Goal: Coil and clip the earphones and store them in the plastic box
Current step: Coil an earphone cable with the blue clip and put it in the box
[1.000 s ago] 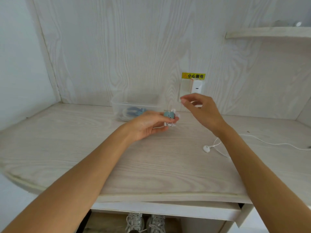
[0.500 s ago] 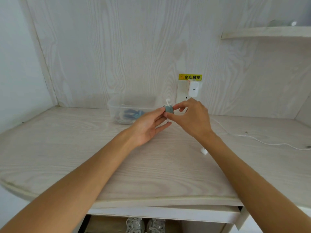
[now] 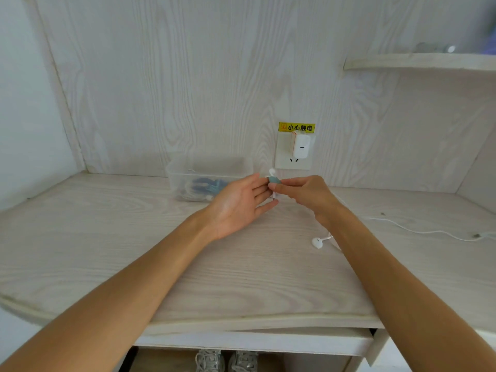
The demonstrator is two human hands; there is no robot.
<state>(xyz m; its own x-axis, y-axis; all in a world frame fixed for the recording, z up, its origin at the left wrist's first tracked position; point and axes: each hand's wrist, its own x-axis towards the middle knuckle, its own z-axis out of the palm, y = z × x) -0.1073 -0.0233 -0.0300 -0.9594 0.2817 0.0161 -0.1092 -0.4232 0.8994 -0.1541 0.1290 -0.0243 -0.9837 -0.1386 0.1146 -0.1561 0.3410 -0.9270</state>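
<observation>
A small teal clip with white earphone cord bunched in it is pinched between the fingertips of my left hand and my right hand, above the desk. One white earbud sticks up above the clip and a plug end hangs below. Another white earbud lies on the desk beside my right forearm, its cord running under the arm. The clear plastic box stands at the back by the wall, with clipped white earphones and blue clips inside.
A white charger sits in the wall socket under a yellow warning label. A thin white cable trails across the desk to the right. A shelf juts from the wall at upper right. Shoes show below the desk edge.
My right hand has come in from the right and closed its fingertips on the clip that my left hand held alone. Both hands now hold it, slightly higher.
</observation>
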